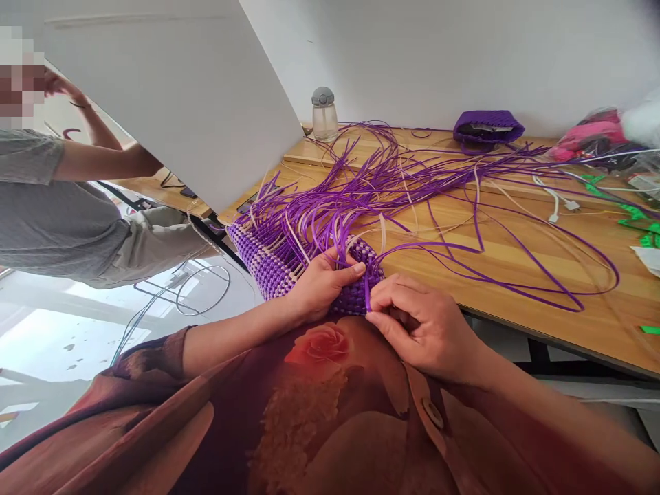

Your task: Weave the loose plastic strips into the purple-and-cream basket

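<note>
Here, right fingers (pixel 372 309) pinching purple strip (pixel 367 292).

Here we go: the woven pc (pixel 262 265), purple w/ pale pink-white, is sitting tilted at the near edge of the wood tbl (pixel 520 265), knobbly rows showing on its L side, middle partly hidden. Loose strands (pixel 355 185), mostly purple w/ a few pale, are sprouting from it, arching up & fanning across the tbl, some looping wide to the R. One flat purple strip (pixel 368 292) is running approx. upright at the pc's R end.
</note>
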`<state>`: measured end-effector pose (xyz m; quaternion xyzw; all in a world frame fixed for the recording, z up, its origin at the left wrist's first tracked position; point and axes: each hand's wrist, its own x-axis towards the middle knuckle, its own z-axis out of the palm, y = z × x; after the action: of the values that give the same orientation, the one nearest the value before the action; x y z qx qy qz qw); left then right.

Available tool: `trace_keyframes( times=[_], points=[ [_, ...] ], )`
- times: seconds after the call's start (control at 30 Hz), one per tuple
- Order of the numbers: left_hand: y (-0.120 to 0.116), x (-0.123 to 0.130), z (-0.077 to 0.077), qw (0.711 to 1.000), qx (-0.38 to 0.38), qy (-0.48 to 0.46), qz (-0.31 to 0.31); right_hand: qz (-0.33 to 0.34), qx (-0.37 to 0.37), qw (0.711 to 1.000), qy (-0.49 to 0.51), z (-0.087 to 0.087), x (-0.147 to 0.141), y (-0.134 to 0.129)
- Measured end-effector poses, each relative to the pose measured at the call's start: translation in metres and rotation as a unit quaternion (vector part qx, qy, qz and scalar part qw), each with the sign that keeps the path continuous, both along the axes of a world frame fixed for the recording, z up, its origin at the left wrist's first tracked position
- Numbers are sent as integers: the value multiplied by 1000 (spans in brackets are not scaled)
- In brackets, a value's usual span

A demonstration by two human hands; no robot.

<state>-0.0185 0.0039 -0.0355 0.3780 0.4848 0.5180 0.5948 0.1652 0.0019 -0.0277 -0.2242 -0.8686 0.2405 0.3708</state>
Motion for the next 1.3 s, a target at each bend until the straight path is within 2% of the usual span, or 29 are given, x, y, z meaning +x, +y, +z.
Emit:
trace_keyframes(
  times=[0.1,0.17,0.27,0.33,0.43,0.53,0.6,0.67,0.8,0.9,0.93,1.0,1.1,1.2,1.3],
  points=[
    [-1,1,1,1000,-5,-9,5,8,-63,998,19,4,7,-8],
    [-1,2,1,1000,-9,-22,4,9,-167,986,5,5,9,-10],
    [-2,4,-1,999,-3,-34,10,37,-358,933,-32,6,10,-9],
    [-3,3,-3,999,4,-34,13,55,-436,898,-26,5,10,-8],
    [-4,-2,-3,1000,4,-11,-10,73,-497,865,3,1,11,-6],
    [-6,-11,-1,996,4,51,-67,75,-527,846,18,-3,12,-5],
    [-7,-15,0,991,-6,85,-102,72,-537,840,24,-4,12,-5],
    [-7,-15,0,990,-14,87,-109,69,-537,840,29,-4,11,-3],
    [-5,-8,-2,996,22,69,-45,75,-549,832,1,-2,7,1],
    [-3,-2,-3,996,43,70,-27,97,-553,826,-39,3,6,1],
    [-2,-1,-4,997,39,65,-29,97,-540,834,-53,5,6,0],
    [0,0,-5,998,28,44,-39,75,-475,873,-81,8,8,1],
    [4,-1,-6,998,24,8,-53,-12,-350,935,-56,12,10,9],
    [6,-3,-5,997,37,2,-63,-80,-318,944,26,16,7,26],
    [6,-4,-3,995,61,25,-70,-73,-319,945,27,20,2,40]
  ],
)
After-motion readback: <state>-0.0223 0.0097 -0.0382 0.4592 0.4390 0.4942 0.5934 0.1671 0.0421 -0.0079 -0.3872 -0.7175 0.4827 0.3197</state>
